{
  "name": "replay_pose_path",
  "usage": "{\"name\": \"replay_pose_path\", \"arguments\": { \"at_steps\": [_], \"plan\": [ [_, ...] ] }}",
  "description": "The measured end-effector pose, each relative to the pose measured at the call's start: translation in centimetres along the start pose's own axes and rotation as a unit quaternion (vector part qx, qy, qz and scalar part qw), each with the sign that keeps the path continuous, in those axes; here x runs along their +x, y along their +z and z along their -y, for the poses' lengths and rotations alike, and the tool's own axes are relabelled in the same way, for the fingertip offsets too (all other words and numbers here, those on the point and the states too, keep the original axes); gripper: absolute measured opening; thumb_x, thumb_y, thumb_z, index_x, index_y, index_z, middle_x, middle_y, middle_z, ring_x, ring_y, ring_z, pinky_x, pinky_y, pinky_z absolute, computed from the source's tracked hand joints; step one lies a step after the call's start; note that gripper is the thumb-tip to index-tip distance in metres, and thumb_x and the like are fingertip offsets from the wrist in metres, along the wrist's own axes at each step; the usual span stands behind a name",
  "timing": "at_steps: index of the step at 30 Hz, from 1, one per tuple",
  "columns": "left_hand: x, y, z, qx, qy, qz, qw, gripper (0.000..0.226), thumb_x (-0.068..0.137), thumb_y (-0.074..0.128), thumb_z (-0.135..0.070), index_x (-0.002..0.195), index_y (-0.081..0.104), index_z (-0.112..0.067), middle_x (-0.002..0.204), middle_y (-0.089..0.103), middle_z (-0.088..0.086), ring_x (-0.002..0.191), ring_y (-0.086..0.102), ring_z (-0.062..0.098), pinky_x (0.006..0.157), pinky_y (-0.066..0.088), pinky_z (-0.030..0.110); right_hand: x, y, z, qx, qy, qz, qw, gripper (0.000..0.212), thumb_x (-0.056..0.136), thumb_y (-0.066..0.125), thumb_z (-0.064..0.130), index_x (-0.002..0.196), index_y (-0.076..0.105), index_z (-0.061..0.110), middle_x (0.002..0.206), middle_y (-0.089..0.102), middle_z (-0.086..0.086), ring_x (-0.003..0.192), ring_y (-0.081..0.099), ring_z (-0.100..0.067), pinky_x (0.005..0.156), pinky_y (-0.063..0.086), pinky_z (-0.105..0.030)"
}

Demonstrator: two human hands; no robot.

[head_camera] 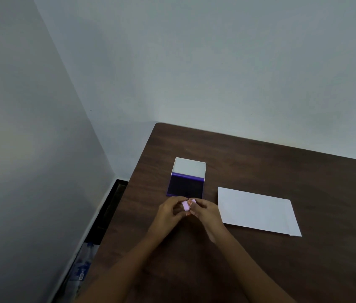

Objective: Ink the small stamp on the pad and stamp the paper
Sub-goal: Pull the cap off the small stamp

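**Both hands pinch the small stamp just in front of the ink pad**

The left hand (168, 212) and the right hand (204, 212) meet over the dark wooden table (281, 167), well in from its left edge. Their fingertips close from either side on the small stamp (186, 205), a pale pink piece held between them above the tabletop; whether it touches the wood cannot be told. Neither hand is spread: the fingers of each curl inward, thumb and forefingers gripping the stamp.

Just beyond the hands lies the ink pad (185, 186), open, its dark purple inking surface facing up and its white lid (189, 166) folded back toward the table's far edge. The stamp sits near the pad's near edge, apart from the inked surface.

To the right of the hands a white sheet of paper (260, 212) lies flat on the table, slightly askew; its left edge is just beside the right hand. No mark shows on the paper.
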State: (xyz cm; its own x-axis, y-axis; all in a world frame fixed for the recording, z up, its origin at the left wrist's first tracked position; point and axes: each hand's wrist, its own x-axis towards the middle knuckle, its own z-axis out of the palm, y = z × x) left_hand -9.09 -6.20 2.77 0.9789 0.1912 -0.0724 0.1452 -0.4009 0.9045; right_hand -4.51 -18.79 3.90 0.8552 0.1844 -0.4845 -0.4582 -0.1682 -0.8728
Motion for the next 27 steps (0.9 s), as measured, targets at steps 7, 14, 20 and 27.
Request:
{"name": "replay_pose_path", "arguments": {
  "at_steps": [7, 14, 20, 27],
  "plan": [
    [1.3, 0.3, -1.1, -0.009, 0.023, -0.024, 0.999, 0.024, 0.078, 0.068, -0.009, 0.101, 0.062, -0.006, 0.093, 0.063, 0.001, 0.087, 0.059, 0.01, 0.072, 0.044, 0.002, 0.3, -1.0, 1.0, 0.208, 0.071, 0.041, 0.975, 0.012, 0.085, 0.059, 0.011, 0.094, 0.065, 0.008, 0.097, 0.067, -0.01, 0.09, 0.064, -0.018, 0.066, 0.056, -0.019],
    [1.5, 0.1, -1.7, -0.05, 0.035, -0.02, 0.998, 0.019, 0.076, 0.071, -0.016, 0.094, 0.065, -0.017, 0.087, 0.069, -0.002, 0.082, 0.064, -0.002, 0.071, 0.048, 0.006, 0.6, -1.6, 0.9, 0.323, 0.117, 0.056, 0.937, 0.013, 0.086, 0.054, 0.004, 0.087, 0.067, 0.007, 0.097, 0.066, -0.013, 0.09, 0.064, -0.021, 0.057, 0.058, -0.02],
    [2.0, -0.3, -1.6, -0.109, -0.039, -0.082, 0.99, 0.019, 0.072, 0.075, -0.019, 0.078, 0.063, -0.032, 0.077, 0.068, -0.012, 0.075, 0.064, 0.001, 0.06, 0.049, 0.006, 0.8, -2.7, 1.3, 0.373, 0.113, 0.053, 0.92, 0.018, 0.085, 0.053, -0.002, 0.083, 0.07, 0.005, 0.09, 0.071, -0.012, 0.087, 0.067, -0.021, 0.058, 0.058, -0.022],
    [1.7, 0.2, 0.6, 0.111, -0.028, 0.007, 0.993, 0.027, 0.077, 0.069, -0.011, 0.101, 0.06, -0.017, 0.106, 0.055, -0.001, 0.089, 0.053, 0.005, 0.075, 0.043, 0.014, 0.2, -3.9, 2.3, 0.56, 0.143, 0.08, 0.812, 0.035, 0.068, 0.058, -0.003, 0.102, 0.054, -0.003, 0.103, 0.059, -0.022, 0.086, 0.062, -0.026, 0.054, 0.059, -0.027]
  ]
}}
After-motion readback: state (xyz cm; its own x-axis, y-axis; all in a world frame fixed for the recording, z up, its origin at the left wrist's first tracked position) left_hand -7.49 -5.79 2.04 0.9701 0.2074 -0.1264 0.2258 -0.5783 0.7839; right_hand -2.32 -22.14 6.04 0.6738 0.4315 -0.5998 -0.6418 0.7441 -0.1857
